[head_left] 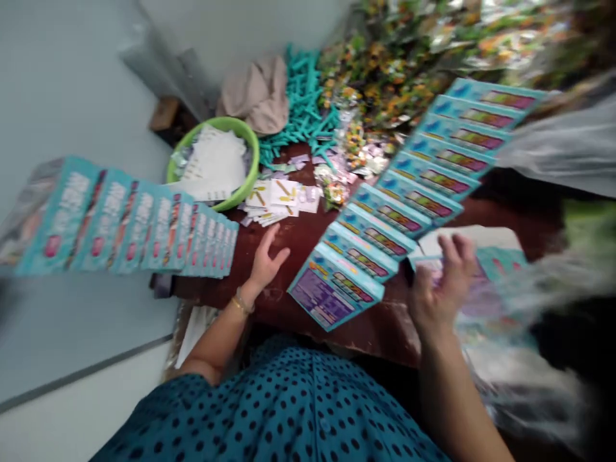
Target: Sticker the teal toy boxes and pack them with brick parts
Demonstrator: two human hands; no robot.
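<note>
My left hand [265, 260] hovers over the dark red table [260, 292] with thumb and fingers apart, holding nothing. To its right stands a leaning, overlapping row of teal boxes [359, 256] with purple panels. On its left is a fanned row of teal printed packs [144, 224]. My right hand [443, 282], blurred, has its fingers bent and apart over a teal, purple and white printed package [500, 263]; whether it touches the package I cannot tell. Just beyond my left hand lie small white cards with yellow prints [274, 196].
A green basin [255, 144] holds white sheets. Behind are a beige cloth [257, 93], a heap of teal sticks [305, 96] and a large pile of small colourful packets [385, 83]. Clear plastic bags [563, 147] lie at the right.
</note>
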